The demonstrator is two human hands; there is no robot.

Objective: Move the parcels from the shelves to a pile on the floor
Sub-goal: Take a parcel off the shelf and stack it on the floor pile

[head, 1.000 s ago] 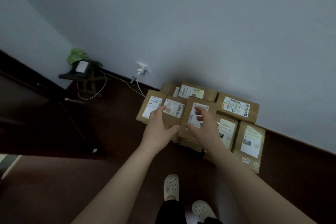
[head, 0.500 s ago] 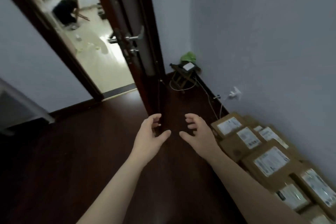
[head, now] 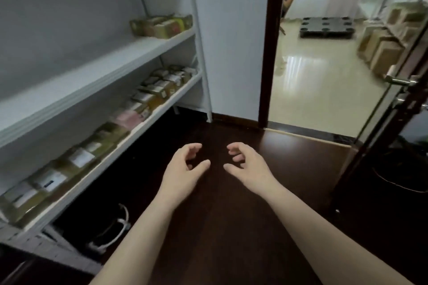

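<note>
I have the parcels (head: 81, 157) at my left, in one long row on the lower shelf (head: 143, 128). The row's long axis follows the shelf's front edge away from me toward the far upright, labels facing up. Blur hides which way each single box lies. A few more (head: 162, 24) sit at the far end of the upper shelf (head: 104, 65), close to its edge. My left hand (head: 183, 169) and right hand (head: 247, 166) hang side by side over the dark floor (head: 231, 227), not touching and holding nothing. The fingers (head: 194, 146) are loosely curled and apart, thumbs pointing at each other. The floor runs bare from the shelf edge across to the open door (head: 405, 111) at my right, with a bright room past the doorway ahead. Half a second ago I faced that door with the pile along the wall at my right — now the pile is out of view and the shelves fill the left, while the hands keep the same pose.
</note>
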